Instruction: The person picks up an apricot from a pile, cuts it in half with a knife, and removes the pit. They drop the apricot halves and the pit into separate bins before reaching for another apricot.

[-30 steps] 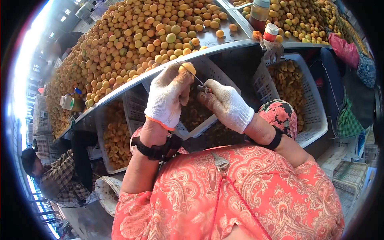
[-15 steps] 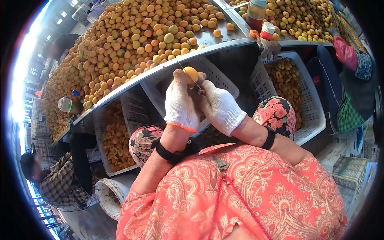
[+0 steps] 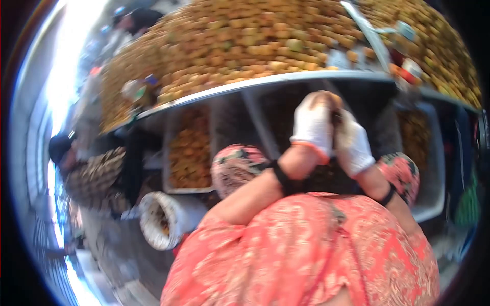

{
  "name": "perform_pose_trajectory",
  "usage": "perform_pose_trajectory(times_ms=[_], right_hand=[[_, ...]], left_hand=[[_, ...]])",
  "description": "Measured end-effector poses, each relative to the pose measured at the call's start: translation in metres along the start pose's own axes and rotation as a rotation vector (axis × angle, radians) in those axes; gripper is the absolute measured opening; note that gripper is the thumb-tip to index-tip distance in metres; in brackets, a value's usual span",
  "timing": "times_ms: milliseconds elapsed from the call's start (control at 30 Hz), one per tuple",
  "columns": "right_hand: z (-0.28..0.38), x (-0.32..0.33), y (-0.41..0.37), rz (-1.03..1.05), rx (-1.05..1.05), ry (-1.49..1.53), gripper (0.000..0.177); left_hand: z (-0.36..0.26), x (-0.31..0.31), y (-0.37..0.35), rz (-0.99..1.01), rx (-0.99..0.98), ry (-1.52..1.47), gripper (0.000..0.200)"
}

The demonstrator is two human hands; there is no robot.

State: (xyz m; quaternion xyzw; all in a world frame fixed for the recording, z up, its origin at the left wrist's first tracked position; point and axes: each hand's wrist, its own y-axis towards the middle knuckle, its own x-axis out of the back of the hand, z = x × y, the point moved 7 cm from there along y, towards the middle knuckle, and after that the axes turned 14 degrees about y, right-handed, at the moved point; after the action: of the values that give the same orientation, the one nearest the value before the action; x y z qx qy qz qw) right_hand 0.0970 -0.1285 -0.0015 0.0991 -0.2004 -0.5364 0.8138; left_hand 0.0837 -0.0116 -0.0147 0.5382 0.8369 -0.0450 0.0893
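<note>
The view is smeared by motion. My left hand (image 3: 312, 121), in a white glove with an orange cuff, is closed around a small orange fruit (image 3: 336, 99) at the fingertips. Pressed against it from the right is my right hand (image 3: 352, 143), also gloved, its fingers closed; what it grips is too blurred to name. Both hands are in front of the metal table edge (image 3: 245, 84), over a dark crate space. Beyond the edge lies a large heap of orange-yellow fruit (image 3: 245, 41).
A crate of cut fruit (image 3: 190, 153) stands left of my knees, another (image 3: 416, 132) at the right. Below the left crate is a dirty white bucket (image 3: 158, 219). A person in checked clothing (image 3: 97, 176) sits at the far left. Bottles (image 3: 408, 69) stand at upper right.
The camera has turned, so the scene is shifted and blurred. My hands are closer together, and the fruit and the thin metal tool between them show less clearly.
</note>
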Motion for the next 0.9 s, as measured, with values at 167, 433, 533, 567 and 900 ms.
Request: perform_pose_trajectory(times_ms=[167,433,533,567,900], right_hand=[[0.003,-0.004,-0.003,-0.02,-0.371,0.538,0.022],[-0.002,-0.015,0.005,0.018,0.011,0.012,0.023],[0.001,-0.014,0.005,0.017,-0.097,0.001,0.024],[0.006,-0.013,0.005,0.021,-0.153,0.117,0.022],[0.01,-0.006,0.004,-0.017,-0.071,0.06,0.025]], left_hand=[[-0.046,-0.006,-0.009,0.091,-0.1,0.329,0.021],[-0.004,0.005,-0.003,-0.09,0.04,-0.007,0.036],[-0.014,0.006,0.002,0.023,0.024,0.013,0.037],[-0.009,0.008,0.004,0.09,0.043,-0.015,0.032],[-0.003,0.004,0.007,0.039,0.071,-0.016,0.032]])
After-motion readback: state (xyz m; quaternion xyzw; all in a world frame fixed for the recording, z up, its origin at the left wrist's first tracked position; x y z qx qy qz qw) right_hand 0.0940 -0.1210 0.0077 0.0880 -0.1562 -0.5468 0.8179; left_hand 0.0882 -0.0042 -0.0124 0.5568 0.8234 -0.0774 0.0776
